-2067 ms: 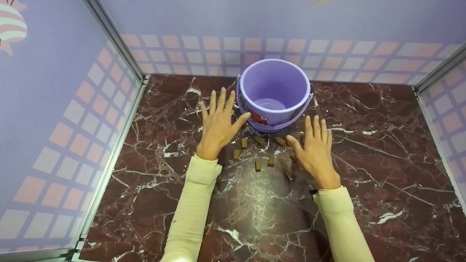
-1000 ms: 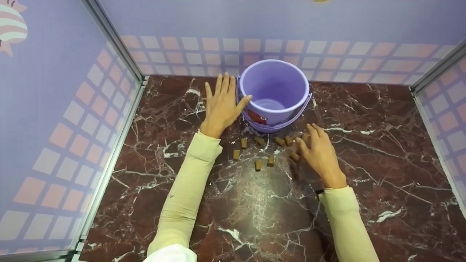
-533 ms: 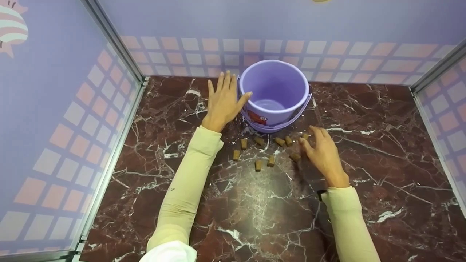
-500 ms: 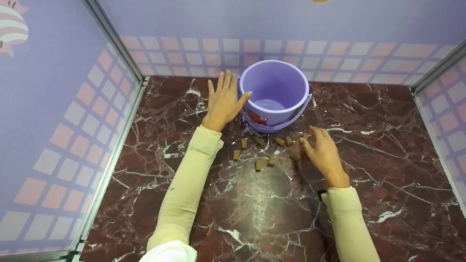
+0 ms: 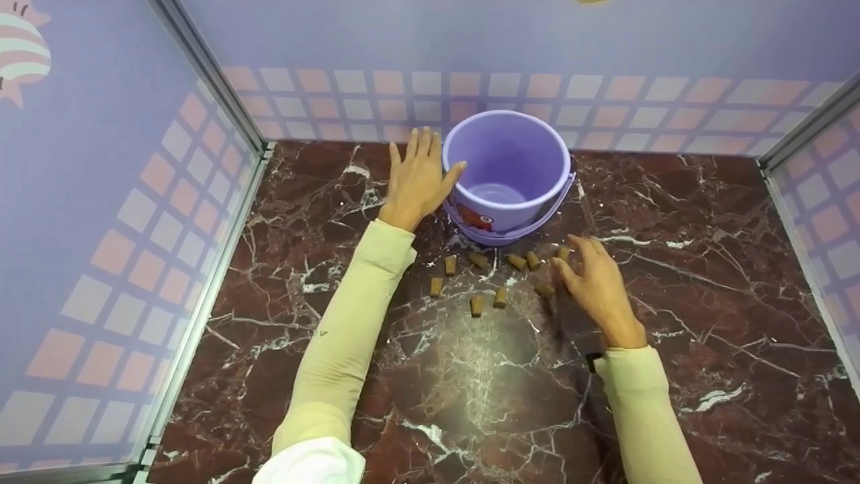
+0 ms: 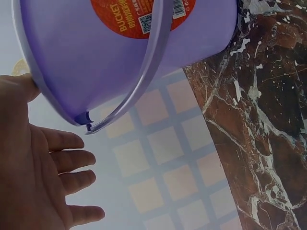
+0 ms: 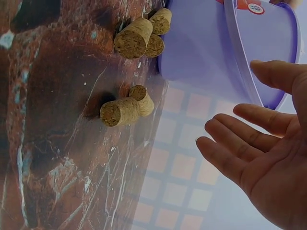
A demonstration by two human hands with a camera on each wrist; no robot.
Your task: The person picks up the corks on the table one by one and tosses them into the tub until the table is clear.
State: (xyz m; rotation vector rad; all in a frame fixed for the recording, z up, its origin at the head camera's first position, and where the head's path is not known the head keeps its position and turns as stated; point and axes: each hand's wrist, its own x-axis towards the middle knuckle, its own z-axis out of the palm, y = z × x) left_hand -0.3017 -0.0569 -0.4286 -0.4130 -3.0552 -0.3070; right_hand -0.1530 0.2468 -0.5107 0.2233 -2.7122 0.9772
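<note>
A purple bucket stands upright near the back wall, its handle hanging down at the front. The left hand is at the bucket's left side, fingers spread, thumb at the rim; in the left wrist view the hand is beside the rim near the handle's pivot. Several brown corks lie in front of the bucket, among them one cork nearest the front. Right of them the right hand hovers with relaxed fingers, holding nothing; the right wrist view shows its palm and corks on the surface.
The surface is dark red marble with white veins. A lilac wall with pink and white squares rises behind it, with similar panels at the left and right, joined by metal edging.
The left hand has moved up and right along the bucket's side. The right hand has shifted slightly right and down, its fingers less straight. The bucket and corks look nearly unmoved.
</note>
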